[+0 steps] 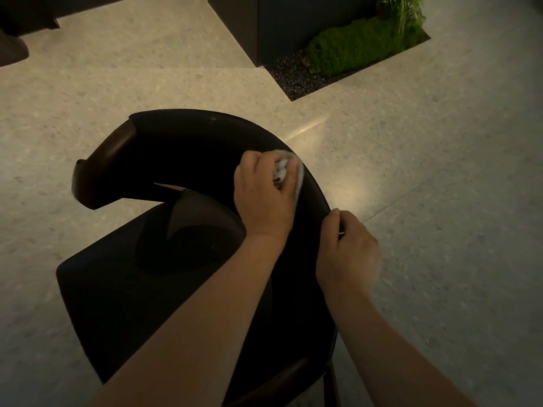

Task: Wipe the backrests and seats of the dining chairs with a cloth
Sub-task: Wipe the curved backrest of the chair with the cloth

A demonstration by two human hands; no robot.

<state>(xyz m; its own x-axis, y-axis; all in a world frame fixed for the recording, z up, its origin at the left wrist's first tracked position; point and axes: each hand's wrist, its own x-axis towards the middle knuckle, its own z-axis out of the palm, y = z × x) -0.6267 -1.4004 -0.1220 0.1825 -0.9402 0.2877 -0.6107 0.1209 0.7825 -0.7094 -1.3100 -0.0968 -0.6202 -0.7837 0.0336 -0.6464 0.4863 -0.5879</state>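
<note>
Two bare forearms reach in from the bottom edge over a dark chair, whose seat (117, 289) spreads below and left of them.

The right grip (348, 251) is nearer to the camera. Its fingers are curled and pinch the outer edge of the backrest (191, 127), apparently to steady the chair.

Just beyond it, further along the same rim, the left grip (264, 198) is closed around a bunched pale cloth (296, 174) and presses it onto the top of the backrest. The two are near each other but not touching.

The backrest is one curved band. From the cloth it arcs away from the camera, then swings left and back down to a wooden arm end (100, 168). Any further stroke along the top would likely run forward and leftward from the cloth, following that curve rather than a straight line. The left grip is the nearer one to that stretch, and the right grip sits behind the stroke, out of its way. Nothing lies on the rim ahead of the cloth. The seat is down and to the left of the cloth and is mostly bare, though the left forearm crosses its near right corner.

Around the chair is speckled stone floor (440, 171). Well beyond it are a sunken planter (293, 83) of moss and gravel against a dark block (293, 19), and a dark shape (11, 48) at the far left that is too dim to identify.
</note>
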